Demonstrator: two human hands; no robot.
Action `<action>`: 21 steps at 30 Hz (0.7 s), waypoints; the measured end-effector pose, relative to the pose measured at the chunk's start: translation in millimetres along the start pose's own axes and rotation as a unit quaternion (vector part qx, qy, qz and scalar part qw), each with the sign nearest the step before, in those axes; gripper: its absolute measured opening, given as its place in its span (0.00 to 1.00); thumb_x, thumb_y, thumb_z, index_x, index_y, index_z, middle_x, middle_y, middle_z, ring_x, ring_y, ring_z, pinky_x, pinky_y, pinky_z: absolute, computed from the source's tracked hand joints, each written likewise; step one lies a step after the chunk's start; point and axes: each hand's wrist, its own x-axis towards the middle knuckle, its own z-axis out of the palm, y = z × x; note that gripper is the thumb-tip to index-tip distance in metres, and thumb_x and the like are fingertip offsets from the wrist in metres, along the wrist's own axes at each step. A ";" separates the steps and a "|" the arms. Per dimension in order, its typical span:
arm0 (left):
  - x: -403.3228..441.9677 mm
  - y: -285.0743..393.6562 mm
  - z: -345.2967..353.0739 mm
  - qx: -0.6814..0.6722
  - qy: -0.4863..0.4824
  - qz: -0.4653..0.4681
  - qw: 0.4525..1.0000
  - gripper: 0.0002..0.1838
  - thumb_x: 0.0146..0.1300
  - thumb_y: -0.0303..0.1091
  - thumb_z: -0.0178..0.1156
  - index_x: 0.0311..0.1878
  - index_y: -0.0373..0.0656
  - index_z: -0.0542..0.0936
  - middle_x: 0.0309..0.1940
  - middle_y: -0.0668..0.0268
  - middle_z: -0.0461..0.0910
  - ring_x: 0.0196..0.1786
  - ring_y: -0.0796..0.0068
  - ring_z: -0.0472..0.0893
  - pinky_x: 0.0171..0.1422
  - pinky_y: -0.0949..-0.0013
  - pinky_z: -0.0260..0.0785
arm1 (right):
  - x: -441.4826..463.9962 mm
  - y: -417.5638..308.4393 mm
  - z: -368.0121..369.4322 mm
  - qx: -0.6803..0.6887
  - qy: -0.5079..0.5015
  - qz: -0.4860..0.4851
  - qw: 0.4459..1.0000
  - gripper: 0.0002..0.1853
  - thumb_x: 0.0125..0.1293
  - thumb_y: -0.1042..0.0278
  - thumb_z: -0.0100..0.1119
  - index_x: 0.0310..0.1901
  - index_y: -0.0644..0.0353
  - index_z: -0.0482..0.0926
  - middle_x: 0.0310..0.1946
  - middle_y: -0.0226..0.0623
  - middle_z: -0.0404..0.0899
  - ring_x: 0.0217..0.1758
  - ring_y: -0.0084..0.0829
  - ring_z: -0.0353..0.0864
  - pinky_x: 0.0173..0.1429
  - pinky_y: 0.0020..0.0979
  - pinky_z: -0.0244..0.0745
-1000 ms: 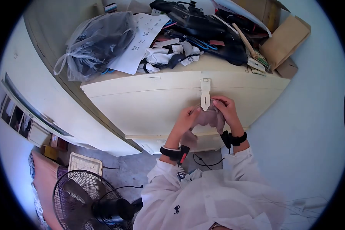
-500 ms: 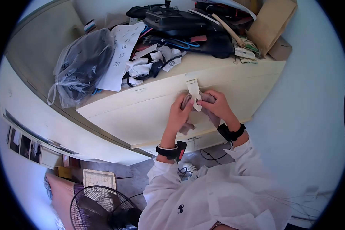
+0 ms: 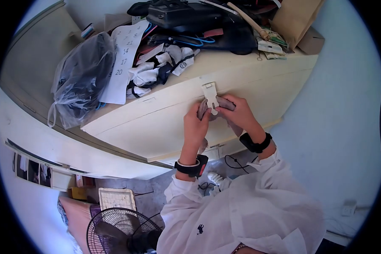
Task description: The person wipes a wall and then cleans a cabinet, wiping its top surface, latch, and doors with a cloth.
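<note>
Both hands are up at the front of a cream chest (image 3: 156,127), on either side of a pale hasp-like plate (image 3: 210,98) with a slot in it. My left hand (image 3: 195,126) is closed on a crumpled greyish-mauve cloth (image 3: 202,109), its thumb near the plate's lower left edge. On the right side, my right hand (image 3: 242,113) pinches the same cloth, thumb pointing at the plate's lower end. Cloth hangs below both hands. Whether it passes behind the plate is hidden.
On the chest top lie a tied clear bag (image 3: 78,80), a numbered paper sheet (image 3: 125,59), bundled socks (image 3: 146,76), a black case (image 3: 173,17), a wooden stick (image 3: 245,19) and a brown paper bag (image 3: 294,21). Below stands a fan (image 3: 118,233).
My view has shifted slightly, so the chest top sits higher and further left. Both hands keep hold of the cloth beside the plate, with little visible movement.
</note>
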 end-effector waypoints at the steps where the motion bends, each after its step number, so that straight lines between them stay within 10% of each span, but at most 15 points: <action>1: -0.4 1.5 -0.1 0.000 -0.001 0.000 1.000 0.12 0.54 0.28 0.60 0.40 0.33 0.75 0.22 0.61 0.77 0.24 0.79 0.72 0.30 0.73 0.66 | -0.3 2.3 0.9 -0.001 0.004 -0.003 1.000 0.14 0.51 0.70 0.63 0.40 0.64 0.76 0.24 0.40 0.77 0.25 0.26 0.73 0.34 0.27 0.71; 13: 1.2 -9.7 3.4 -0.008 0.026 0.044 0.999 0.12 0.55 0.28 0.60 0.41 0.33 0.75 0.22 0.58 0.76 0.25 0.76 0.71 0.31 0.72 0.66 | -4.2 8.0 3.8 -0.151 -0.003 0.026 0.988 0.14 0.53 0.63 0.63 0.34 0.64 0.74 0.22 0.50 0.72 0.24 0.50 0.66 0.30 0.33 0.68; 15: 0.8 -5.2 1.1 -0.003 0.008 0.020 1.000 0.11 0.55 0.31 0.59 0.41 0.38 0.75 0.27 0.52 0.77 0.29 0.54 0.78 0.34 0.63 0.68 | -5.0 5.7 7.3 -0.099 0.008 -0.001 0.995 0.14 0.53 0.64 0.63 0.32 0.65 0.72 0.21 0.50 0.70 0.23 0.48 0.62 0.29 0.33 0.67; 18: -0.8 -5.7 2.3 0.018 0.024 0.020 0.999 0.11 0.55 0.30 0.60 0.40 0.34 0.75 0.21 0.59 0.74 0.23 0.75 0.69 0.31 0.71 0.66 | -5.1 2.9 7.1 -0.062 0.012 -0.026 0.998 0.14 0.54 0.64 0.62 0.29 0.67 0.70 0.20 0.50 0.68 0.22 0.45 0.56 0.28 0.33 0.65; 21: -4.8 -3.7 2.1 -0.002 0.035 0.025 0.999 0.11 0.55 0.30 0.60 0.40 0.34 0.75 0.21 0.59 0.74 0.23 0.75 0.69 0.30 0.71 0.66 | -7.9 4.6 7.4 -0.077 0.006 -0.026 0.997 0.14 0.55 0.65 0.62 0.29 0.68 0.69 0.18 0.49 0.67 0.21 0.40 0.55 0.28 0.32 0.65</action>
